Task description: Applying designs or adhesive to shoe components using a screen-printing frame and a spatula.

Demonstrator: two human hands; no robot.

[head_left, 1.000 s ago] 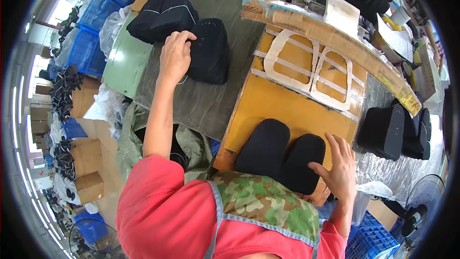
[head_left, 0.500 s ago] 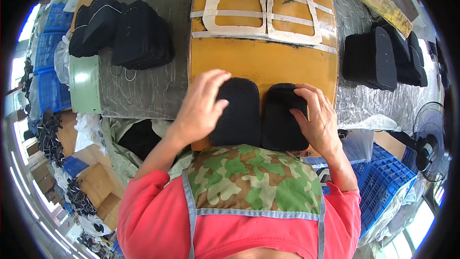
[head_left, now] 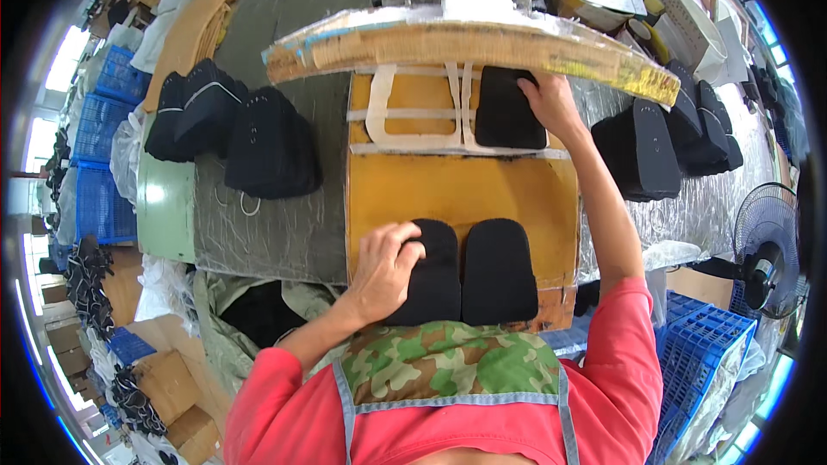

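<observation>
My right hand (head_left: 554,105) reaches to the far end of the yellow board (head_left: 457,185). Its fingers and thumb pinch the right edge of a black rounded panel (head_left: 506,116), which lies over the right-hand white frame outline. Close to my apron, two more black rounded panels lie side by side: a left one (head_left: 437,284) and a right one (head_left: 498,271). Bent around the upper left edge of the left panel, my left hand (head_left: 389,263) has its fingertips and thumb closed there. The left white frame outline (head_left: 376,116) is uncovered.
A thick wooden beam (head_left: 474,43) crosses above the board's far end. Stacks of black panels stand left (head_left: 271,146) and right (head_left: 636,151) on the plastic-covered table. A fan (head_left: 762,267) and a blue crate (head_left: 702,362) are at the right.
My right hand has moved from the near right panel to the far frame, carrying a black panel. My left hand's fingers have curled at the left panel's edge. The view has tilted forward.
</observation>
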